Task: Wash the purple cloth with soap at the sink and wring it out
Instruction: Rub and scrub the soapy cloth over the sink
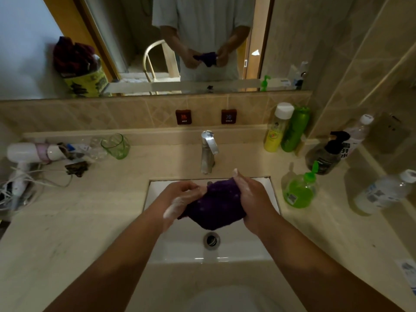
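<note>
Purple cloth [215,204] clamped in both hands' grip over the sink [155,221]; green soap bottle [300,191] stands right, faucet [208,152] behind

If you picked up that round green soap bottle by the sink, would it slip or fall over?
The green soap bottle looks squat and wide, so it probably stands steady. It seems mostly full, so likely heavy for its size. The soapy hands would probably find its smooth plastic slippery.

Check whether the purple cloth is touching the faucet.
Apart. The head view shows the cloth held by both hands over the sink, with countertop visible between it and the faucet.
</note>
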